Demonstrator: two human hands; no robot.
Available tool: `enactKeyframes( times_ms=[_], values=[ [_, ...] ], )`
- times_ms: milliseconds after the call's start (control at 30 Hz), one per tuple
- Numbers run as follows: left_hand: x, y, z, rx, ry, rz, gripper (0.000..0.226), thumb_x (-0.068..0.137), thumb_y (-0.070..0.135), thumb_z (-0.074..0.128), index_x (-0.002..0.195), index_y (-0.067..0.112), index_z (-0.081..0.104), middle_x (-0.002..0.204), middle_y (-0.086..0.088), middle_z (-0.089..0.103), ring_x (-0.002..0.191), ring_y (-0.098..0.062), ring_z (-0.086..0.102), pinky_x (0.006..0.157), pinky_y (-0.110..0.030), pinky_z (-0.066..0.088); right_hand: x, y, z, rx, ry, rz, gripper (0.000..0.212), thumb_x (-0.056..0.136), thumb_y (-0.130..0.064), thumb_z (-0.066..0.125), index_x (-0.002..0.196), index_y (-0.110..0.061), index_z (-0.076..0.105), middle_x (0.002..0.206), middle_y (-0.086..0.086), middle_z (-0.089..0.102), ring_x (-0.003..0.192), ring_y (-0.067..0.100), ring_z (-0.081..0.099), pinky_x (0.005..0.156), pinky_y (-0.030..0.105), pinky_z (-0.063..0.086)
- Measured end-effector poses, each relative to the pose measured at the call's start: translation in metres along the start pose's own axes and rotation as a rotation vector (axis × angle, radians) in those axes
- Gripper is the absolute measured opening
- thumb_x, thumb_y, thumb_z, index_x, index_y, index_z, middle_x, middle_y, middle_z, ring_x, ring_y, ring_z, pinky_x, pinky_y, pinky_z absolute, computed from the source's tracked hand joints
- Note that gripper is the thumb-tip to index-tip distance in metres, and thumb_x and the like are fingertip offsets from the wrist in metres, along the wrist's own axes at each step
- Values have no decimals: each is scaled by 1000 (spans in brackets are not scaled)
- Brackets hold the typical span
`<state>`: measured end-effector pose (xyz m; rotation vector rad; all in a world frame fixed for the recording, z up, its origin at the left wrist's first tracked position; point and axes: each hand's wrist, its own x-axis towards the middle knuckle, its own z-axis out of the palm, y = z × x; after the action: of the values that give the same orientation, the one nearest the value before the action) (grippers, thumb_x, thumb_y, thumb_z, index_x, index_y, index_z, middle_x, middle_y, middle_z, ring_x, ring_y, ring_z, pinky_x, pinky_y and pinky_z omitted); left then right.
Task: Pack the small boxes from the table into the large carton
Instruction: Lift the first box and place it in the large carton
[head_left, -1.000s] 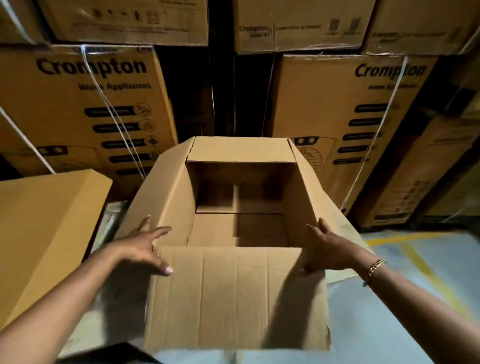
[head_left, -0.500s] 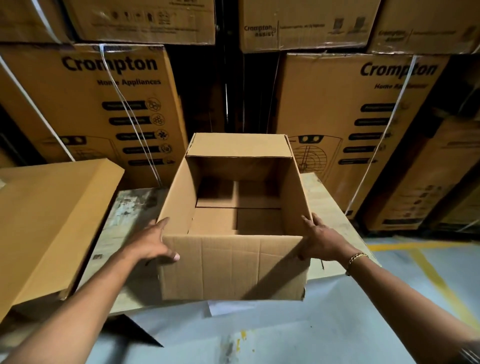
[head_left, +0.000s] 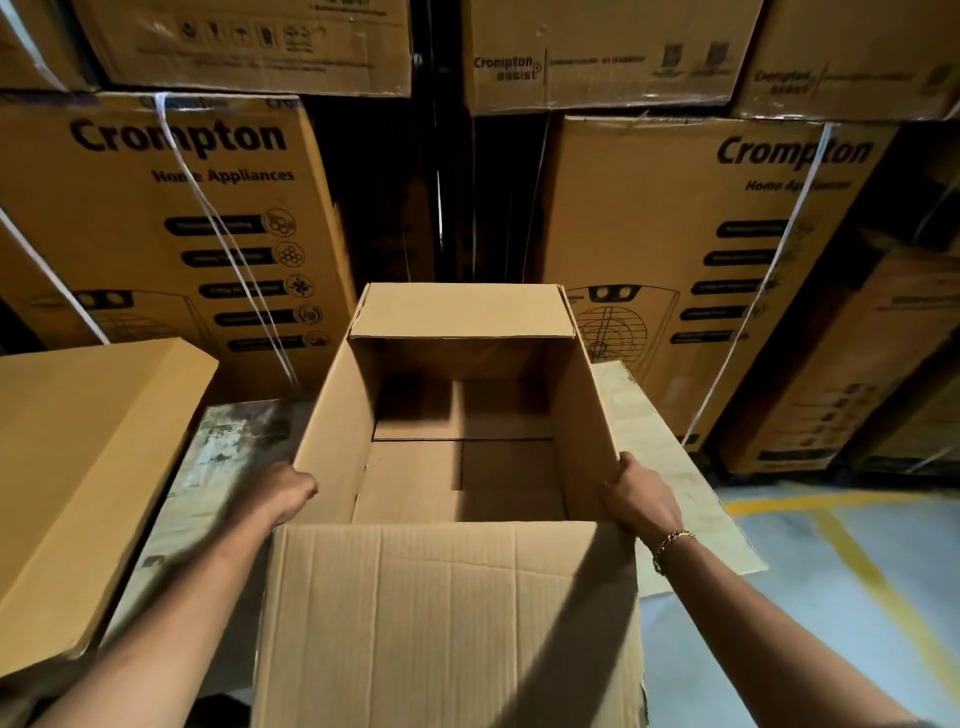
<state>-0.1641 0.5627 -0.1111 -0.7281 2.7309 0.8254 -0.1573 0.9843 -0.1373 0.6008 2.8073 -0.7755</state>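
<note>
Nearest stands the large carton, plain brown corrugated board, top open. Its near flap is upright with vertical creases; the far flap is also raised. Inside, the folded bottom flaps show with a seam between them, partly in shadow. The carton rests on a worn, pale table.

The left hand lies against the carton's outer left wall. It is blurred, so whether its fingers hold the wall cannot be told. The right hand, with a bracelet at the wrist, grips the upper edge of the right wall, thumb along the rim.

To the left lies a plain brown box. To the right is grey floor with yellow lines. Farthest, strapped printed cartons marked "Crompton Home Appliances" stand stacked.
</note>
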Motion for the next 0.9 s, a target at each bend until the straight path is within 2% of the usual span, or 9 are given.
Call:
enactKeyframes(
  times_ms=[133,267,367,467,633,733,833,900],
  values=[
    [-1,12,12,35,12,-13,38,87,14,67,120,-4,64,112,-26,67,98,-36,64,76,-33,48,20,10,-11,-24,-16,-18,39,89,-17,53,127,-16,52,114,15,66,90,32,57,79,36,48],
    [-25,28,32,2,-22,-25,36,88,8,66,120,-9,62,113,-28,67,96,-36,64,68,-30,41,34,32,-32,-18,-14,-41,48,88,-17,54,135,-18,52,118,15,67,103,34,63,82,35,51],
    [-50,49,54,-20,-39,-30,33,89,2,62,119,-11,62,115,-29,67,104,-38,65,61,-29,36,43,57,-54,-12,-29,-51,47,88,-17,54,135,-18,54,119,15,68,104,32,65,90,44,56],
    [-74,73,74,-23,-25,-32,30,89,0,61,116,-13,63,114,-30,67,105,-38,65,59,-30,33,51,83,-78,-42,-40,-77,48,86,-17,55,134,-19,55,118,15,68,103,33,66,90,43,56],
    [-105,113,121,-57,-6,-43,30,86,8,65,111,-7,67,102,-26,69,84,-32,63,60,-30,38,68,141,-120,-48,-29,-130,40,84,-19,54,124,-19,58,114,16,69,101,37,65,83,38,54],
    [-138,142,152,-31,9,-47,28,84,12,66,107,-3,69,93,-20,68,73,-29,61,57,-29,40,79,183,-148,-51,-44,-144,43,84,-20,55,127,-20,57,110,13,69,96,33,66,83,42,58],
    [-170,168,179,-32,7,-79,29,86,15,65,111,0,68,101,-21,69,86,-32,64,59,-29,38,86,220,-172,-59,-61,-146,47,87,-19,56,133,-21,55,113,12,68,97,33,65,80,39,56],
    [-187,183,195,-37,13,-97,29,87,16,65,111,0,68,108,-22,70,94,-34,66,59,-28,37,89,243,-186,-71,-65,-145,48,86,-20,56,134,-21,55,114,14,68,98,34,65,82,40,56]
  ],
)
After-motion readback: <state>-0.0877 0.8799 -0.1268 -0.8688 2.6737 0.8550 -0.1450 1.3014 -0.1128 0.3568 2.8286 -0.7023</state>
